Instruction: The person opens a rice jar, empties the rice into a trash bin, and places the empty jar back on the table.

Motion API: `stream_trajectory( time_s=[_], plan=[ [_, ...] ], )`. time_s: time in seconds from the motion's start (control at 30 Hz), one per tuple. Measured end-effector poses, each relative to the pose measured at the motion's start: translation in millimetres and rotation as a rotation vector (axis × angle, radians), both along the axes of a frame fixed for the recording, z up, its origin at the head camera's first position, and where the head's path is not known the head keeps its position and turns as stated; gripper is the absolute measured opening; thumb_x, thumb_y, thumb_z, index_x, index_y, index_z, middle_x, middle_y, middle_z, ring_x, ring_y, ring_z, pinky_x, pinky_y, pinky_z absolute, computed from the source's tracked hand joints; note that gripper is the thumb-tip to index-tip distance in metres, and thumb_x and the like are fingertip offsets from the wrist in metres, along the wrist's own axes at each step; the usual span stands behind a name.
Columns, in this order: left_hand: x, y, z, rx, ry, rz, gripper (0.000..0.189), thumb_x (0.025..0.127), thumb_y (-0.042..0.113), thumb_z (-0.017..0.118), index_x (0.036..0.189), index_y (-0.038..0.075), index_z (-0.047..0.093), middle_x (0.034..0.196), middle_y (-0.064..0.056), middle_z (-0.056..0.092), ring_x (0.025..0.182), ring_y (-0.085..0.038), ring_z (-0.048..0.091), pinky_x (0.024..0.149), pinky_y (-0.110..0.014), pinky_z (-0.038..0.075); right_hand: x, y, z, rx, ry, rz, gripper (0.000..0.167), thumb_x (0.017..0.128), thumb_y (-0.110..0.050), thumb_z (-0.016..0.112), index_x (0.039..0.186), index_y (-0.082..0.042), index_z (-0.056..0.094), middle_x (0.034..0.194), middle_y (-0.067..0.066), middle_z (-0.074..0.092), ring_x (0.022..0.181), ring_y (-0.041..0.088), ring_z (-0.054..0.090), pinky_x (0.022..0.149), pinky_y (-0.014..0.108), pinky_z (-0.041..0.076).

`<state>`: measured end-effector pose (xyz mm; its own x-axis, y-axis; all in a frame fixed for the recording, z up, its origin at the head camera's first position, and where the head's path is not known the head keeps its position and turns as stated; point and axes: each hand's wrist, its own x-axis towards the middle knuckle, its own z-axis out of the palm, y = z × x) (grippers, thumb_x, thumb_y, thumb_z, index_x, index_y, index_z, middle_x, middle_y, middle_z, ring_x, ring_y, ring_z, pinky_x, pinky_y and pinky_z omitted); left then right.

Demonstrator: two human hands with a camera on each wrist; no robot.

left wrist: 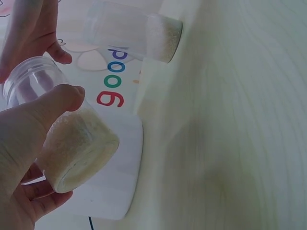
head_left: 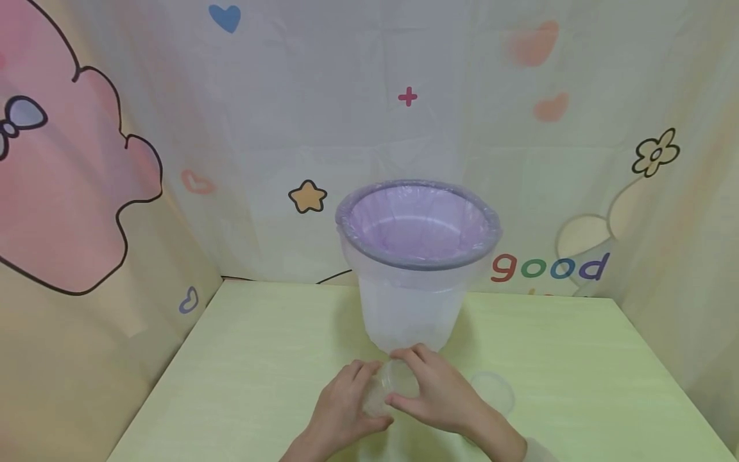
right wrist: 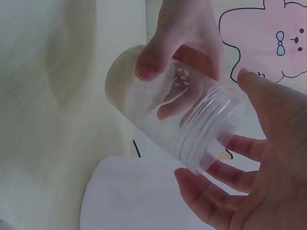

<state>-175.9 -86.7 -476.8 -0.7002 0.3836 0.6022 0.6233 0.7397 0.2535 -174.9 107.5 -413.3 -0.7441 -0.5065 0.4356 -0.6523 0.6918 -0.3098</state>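
Note:
My left hand (head_left: 346,404) grips a clear plastic jar (right wrist: 148,103) around its body. White rice grains (left wrist: 79,146) lie in the bottom of the jar, which is tilted with its threaded, lidless mouth toward my right hand (head_left: 435,388). The right fingers are loosely curved around the mouth, and the thumb stands a little apart from the rim in the right wrist view. Whether those fingertips touch the jar cannot be made out. A second clear jar (left wrist: 127,31), with grains at its base, stands on the table to the right, partly behind my right forearm in the head view.
A white bin (head_left: 412,308) with a grey rim and a purple-tinted liner stands just beyond my hands. The pale green table (head_left: 260,359) reaches a printed curtain (head_left: 346,83) at the back and sides.

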Motion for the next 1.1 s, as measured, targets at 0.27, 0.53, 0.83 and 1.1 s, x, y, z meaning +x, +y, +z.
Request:
stream_trajectory(
  time_s=[0.27,0.53,0.83,1.1],
  plan=[
    [2.6,0.7,-0.1,0.011,-0.022,-0.014,0.076,0.053,0.043,0.084,0.116,0.012,0.055,0.1,0.005,0.055,0.082,-0.007,0.053,0.063,-0.02,0.048,-0.8,-3,-2.5,-0.019,0.057,0.019,0.049,0.071,-0.036,0.076,0.113,-0.016,0.059,0.103,-0.004,0.057,0.092,0.011,0.056,0.074,0.03,0.05],
    [2.9,-2.0,-0.5,0.008,-0.049,-0.012,0.076,0.054,0.042,0.083,0.117,0.013,0.054,0.1,0.005,0.055,0.084,-0.008,0.053,0.063,-0.021,0.048,-3.8,2,-1.8,-0.008,0.124,0.181,0.049,0.071,-0.025,0.075,0.115,-0.014,0.057,0.113,-0.003,0.054,0.102,0.013,0.053,0.083,0.032,0.048],
    [1.7,-5.7,-0.9,0.023,-0.052,-0.02,0.076,0.053,0.041,0.083,0.119,0.017,0.053,0.102,0.008,0.055,0.09,-0.008,0.054,0.068,-0.024,0.049,-5.5,7,-1.2,0.027,0.132,0.32,0.056,0.071,-0.018,0.076,0.122,-0.017,0.053,0.129,0.003,0.047,0.117,0.019,0.047,0.09,0.035,0.046],
    [2.3,-8.8,-1.2,0.04,-0.089,-0.028,0.076,0.054,0.04,0.083,0.119,0.016,0.053,0.104,0.008,0.055,0.09,-0.008,0.054,0.069,-0.025,0.049,-5.0,7,-1.8,0.014,0.115,0.325,0.057,0.071,-0.014,0.076,0.123,-0.019,0.052,0.134,0.003,0.043,0.12,0.019,0.044,0.092,0.035,0.045]
  ],
)
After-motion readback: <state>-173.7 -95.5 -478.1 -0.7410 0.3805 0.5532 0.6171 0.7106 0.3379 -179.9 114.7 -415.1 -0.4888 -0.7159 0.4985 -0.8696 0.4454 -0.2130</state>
